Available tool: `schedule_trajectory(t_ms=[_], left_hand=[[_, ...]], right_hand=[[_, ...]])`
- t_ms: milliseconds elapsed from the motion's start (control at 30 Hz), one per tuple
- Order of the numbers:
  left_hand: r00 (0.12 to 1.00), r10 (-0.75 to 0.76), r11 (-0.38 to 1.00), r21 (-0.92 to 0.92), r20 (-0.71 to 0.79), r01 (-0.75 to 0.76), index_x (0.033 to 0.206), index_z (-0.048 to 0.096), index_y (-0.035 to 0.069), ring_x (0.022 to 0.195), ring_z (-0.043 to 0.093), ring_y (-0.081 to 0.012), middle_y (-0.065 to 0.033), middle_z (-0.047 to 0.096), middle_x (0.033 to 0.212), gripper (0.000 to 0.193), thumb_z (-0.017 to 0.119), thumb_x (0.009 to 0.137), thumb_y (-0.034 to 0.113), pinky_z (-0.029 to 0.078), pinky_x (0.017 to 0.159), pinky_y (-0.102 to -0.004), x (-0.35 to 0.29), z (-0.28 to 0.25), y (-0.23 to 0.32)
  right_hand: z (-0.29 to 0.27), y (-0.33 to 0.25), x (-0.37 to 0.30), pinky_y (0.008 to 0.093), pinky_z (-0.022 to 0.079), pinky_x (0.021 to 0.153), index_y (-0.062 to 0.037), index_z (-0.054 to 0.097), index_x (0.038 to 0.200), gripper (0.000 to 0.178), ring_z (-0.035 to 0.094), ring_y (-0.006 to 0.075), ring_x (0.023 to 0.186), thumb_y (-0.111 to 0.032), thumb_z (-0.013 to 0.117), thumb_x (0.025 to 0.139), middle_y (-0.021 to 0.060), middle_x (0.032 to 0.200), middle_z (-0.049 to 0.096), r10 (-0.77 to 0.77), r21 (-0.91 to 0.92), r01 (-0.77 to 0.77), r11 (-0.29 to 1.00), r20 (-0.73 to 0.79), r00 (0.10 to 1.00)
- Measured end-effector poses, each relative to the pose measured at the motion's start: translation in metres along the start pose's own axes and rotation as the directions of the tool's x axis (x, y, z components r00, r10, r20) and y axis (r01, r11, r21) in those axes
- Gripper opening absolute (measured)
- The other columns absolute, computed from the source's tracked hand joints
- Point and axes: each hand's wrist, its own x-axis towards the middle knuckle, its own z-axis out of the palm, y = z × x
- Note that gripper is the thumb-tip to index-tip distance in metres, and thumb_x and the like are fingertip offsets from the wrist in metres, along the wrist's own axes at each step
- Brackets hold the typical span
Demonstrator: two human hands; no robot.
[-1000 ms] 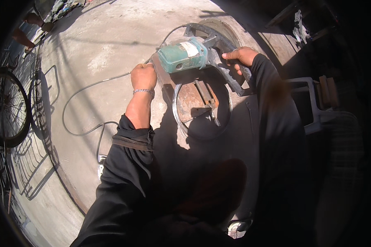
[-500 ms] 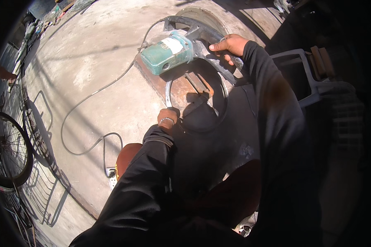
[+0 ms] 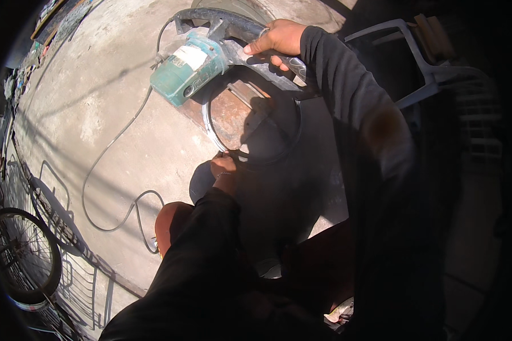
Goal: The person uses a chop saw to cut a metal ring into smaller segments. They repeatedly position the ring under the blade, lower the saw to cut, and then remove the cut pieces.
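Observation:
My right hand is closed round the black handle of a cut-off saw, its thumb lying along the top. The saw's green motor housing carries a pale label and sits to the left of the handle. Under the saw arm lies a rusty metal base with a clamp, partly in shadow. A thin metal hoop, silvery on its sunlit left side and dark elsewhere, rests over the base. At the hoop's near-left edge, my left hand pinches the rim. Shadow hides the blade and where the hoop meets it.
A grey cord loops over the concrete floor left of the saw. Further left lies a spoked bicycle wheel. A pale plastic chair with wood pieces stands at the right. My knee is beside my left forearm.
My view has shifted, so the saw appears further left. My left hand has moved nearer along with its part of the hoop's edge. The right hand keeps its grip on the saw handle.

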Motion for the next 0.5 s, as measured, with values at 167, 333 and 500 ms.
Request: schedule_trajectory(t_ms=[167, 333, 500], left_hand=[[0.980, 0.138, 0.741, 0.642, 0.140, -0.196, 0.093, 0.069, 0.002, 0.090, 0.068, -0.0321, -0.0145, 0.071, 0.098, 0.037, 0.041, 0.101, 0.026, 0.053, 0.078, -0.0419, 0.016, -0.010, 0.001], [0.992, 0.003, 0.843, 0.533, 0.125, -0.070, 0.101, 0.067, 0.003, 0.096, 0.067, -0.0343, -0.0158, 0.071, 0.098, 0.037, 0.043, 0.099, 0.030, 0.053, 0.084, -0.0419, -0.003, -0.021, 0.049], [1.000, 0.014, 0.889, 0.457, 0.002, -0.014, 0.106, 0.067, 0.003, 0.103, 0.065, -0.0361, -0.0190, 0.070, 0.101, 0.034, 0.043, 0.097, 0.025, 0.051, 0.091, -0.0404, 0.029, -0.002, -0.007]], right_hand=[[-0.001, 0.004, 0.004, 0.0268, 0.041, 0.039, 0.0027, 0.067, 0.094, 0.037, 0.049, 0.0138, 0.035, -0.033, 0.074, 0.086, 0.0065, 0.049, 0.053, -0.044, -0.015, 0.044, 0.999, 0.006, 0.999], [-0.002, 0.023, 0.009, 0.0262, 0.042, 0.041, 0.0018, 0.068, 0.093, 0.038, 0.050, 0.0130, 0.035, -0.036, 0.073, 0.087, 0.0063, 0.050, 0.054, -0.053, -0.042, 0.053, 0.998, -0.006, 0.999], [0.004, 0.009, 0.012, 0.0265, 0.042, 0.041, 0.0022, 0.069, 0.094, 0.040, 0.051, 0.0132, 0.035, -0.037, 0.071, 0.088, 0.0064, 0.050, 0.054, -0.102, -0.086, 0.102, 0.991, 0.011, 0.995]])
